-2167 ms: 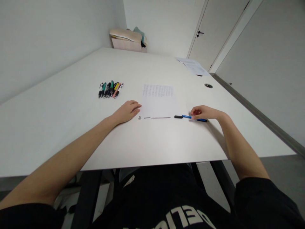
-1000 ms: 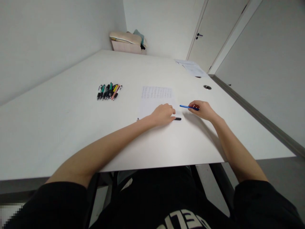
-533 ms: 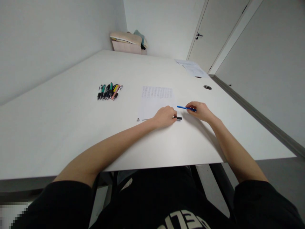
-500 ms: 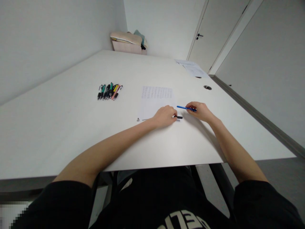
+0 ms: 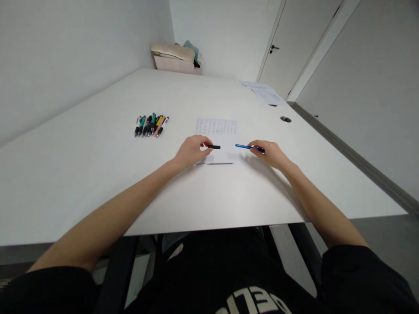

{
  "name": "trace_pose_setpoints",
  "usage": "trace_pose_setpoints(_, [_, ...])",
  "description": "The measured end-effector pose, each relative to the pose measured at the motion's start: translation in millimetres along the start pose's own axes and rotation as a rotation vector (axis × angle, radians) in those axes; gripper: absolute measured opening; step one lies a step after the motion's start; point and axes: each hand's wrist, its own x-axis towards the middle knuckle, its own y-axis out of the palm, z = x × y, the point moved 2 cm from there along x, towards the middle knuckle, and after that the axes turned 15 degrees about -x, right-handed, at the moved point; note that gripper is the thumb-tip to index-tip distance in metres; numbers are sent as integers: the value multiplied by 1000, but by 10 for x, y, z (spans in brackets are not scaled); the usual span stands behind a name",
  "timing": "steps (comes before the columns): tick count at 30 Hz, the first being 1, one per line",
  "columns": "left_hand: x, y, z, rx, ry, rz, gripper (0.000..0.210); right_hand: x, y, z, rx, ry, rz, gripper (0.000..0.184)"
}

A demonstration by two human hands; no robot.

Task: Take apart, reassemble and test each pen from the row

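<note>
My left hand (image 5: 192, 151) is closed in a pinch on a short black pen part (image 5: 215, 147), which points right above the printed sheet (image 5: 225, 136). Facing it across a small gap is a blue pen barrel (image 5: 241, 146), pinched in my right hand (image 5: 270, 153); its dark right end lies among the fingers. Below the hands, a thin dark pen refill (image 5: 221, 163) lies level near the sheet's lower edge. A short thin grey piece (image 5: 200, 163), perhaps a spring, lies just left of it, close to my left wrist.
Several pens (image 5: 151, 125) lie side by side on the left of the white table (image 5: 98, 174). More papers (image 5: 263, 92) lie at the far right, near a round cable hole (image 5: 285, 119). A box with folded cloth (image 5: 173, 56) stands beyond the far edge.
My left hand has moved left and slightly up with the black pen part, uncovering the refill. My right hand has shifted a little left with the blue barrel.
</note>
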Motion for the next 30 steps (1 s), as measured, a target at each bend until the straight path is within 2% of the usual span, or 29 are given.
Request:
trace_pose_setpoints(4, [-81, 33, 27, -10, 21, -13, 17, -7, 50, 193, 13, -83, -38, 27])
trace_pose_setpoints(10, [-116, 40, -34, 12, 57, -20, 17, -32, 97, 391, 17, -122, -76, 30])
trace_pose_setpoints(30, [-128, 78, -43, -45, 122, -32, 13, -39, 125, 439, -47, -257, -219, 25])
